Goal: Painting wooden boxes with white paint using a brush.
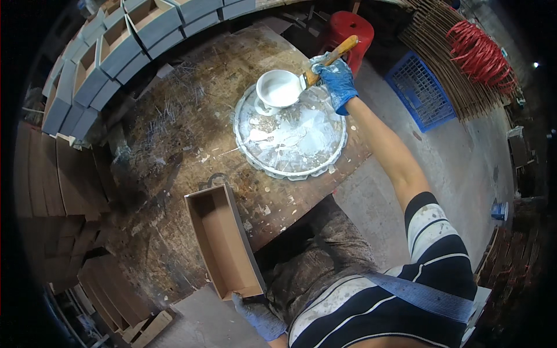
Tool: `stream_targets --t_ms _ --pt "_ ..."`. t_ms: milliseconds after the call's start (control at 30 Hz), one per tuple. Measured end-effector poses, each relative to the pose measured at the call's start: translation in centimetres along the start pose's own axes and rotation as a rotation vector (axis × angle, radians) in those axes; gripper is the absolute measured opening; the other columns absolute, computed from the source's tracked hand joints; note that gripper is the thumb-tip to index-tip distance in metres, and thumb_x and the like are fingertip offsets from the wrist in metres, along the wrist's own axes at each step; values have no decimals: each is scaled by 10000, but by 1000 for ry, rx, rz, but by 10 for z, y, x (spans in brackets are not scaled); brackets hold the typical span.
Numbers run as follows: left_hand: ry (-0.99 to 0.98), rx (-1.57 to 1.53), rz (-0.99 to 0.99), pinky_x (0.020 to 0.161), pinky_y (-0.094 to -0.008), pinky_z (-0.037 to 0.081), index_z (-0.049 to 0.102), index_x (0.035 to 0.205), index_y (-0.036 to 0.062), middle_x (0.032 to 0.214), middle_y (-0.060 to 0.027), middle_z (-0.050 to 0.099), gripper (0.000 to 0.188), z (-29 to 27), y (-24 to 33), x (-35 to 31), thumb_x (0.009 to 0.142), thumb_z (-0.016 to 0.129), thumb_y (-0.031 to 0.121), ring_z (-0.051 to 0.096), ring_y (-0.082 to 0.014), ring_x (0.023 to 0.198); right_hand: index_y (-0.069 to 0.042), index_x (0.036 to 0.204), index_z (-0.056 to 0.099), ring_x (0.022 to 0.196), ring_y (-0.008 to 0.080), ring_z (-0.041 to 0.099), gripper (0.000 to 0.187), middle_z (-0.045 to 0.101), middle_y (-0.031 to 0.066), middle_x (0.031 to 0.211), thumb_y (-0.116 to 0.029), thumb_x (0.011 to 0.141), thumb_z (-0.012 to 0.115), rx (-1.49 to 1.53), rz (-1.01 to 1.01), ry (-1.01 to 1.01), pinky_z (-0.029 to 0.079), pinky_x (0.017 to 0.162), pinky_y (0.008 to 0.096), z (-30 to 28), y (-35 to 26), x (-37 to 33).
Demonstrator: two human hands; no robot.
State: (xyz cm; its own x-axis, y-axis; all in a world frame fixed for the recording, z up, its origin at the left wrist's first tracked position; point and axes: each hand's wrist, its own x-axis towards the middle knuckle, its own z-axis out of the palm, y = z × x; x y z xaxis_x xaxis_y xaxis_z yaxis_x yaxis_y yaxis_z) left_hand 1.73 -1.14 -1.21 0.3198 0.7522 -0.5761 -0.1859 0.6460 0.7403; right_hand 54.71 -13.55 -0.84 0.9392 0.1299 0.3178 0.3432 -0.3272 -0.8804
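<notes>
My right hand, in a blue glove smeared with white, is closed round the handle of a paintbrush. The brush's bristles are at the rim of a white bowl of white paint. That bowl stands on a round, paint-covered tray with a scalloped rim. Lower left, my left hand, in a greyish-blue glove, grips the near end of a long open brown box. The box's far end lies over the worktable. Some left fingers are hidden by the box.
The stained wooden worktable has stacked grey-white boxes along its far left. Brown boards stand at left. Beyond the table's right edge are a red stool, a blue plastic crate, and a bundle of rods with red ties.
</notes>
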Motion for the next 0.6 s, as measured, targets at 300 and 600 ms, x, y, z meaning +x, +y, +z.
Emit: stream_targets --t_ms 300,600 --pt "-90 -185 -114 905 -362 376 380 1221 -4 1177 -143 464 537 6 5 -13 830 462 354 458 -244 1061 -29 917 606 808 125 567 165 612 35 875 -62 756 588 441 -34 -70 461 738 261 -20 -41 -33" --pt "22 -68 32 840 -368 448 405 1156 -82 1086 -170 510 581 -9 2 5 751 587 294 536 -265 981 -8 962 551 891 177 579 225 588 98 984 -79 752 590 777 291 -276 466 825 314 0 -71 -145"
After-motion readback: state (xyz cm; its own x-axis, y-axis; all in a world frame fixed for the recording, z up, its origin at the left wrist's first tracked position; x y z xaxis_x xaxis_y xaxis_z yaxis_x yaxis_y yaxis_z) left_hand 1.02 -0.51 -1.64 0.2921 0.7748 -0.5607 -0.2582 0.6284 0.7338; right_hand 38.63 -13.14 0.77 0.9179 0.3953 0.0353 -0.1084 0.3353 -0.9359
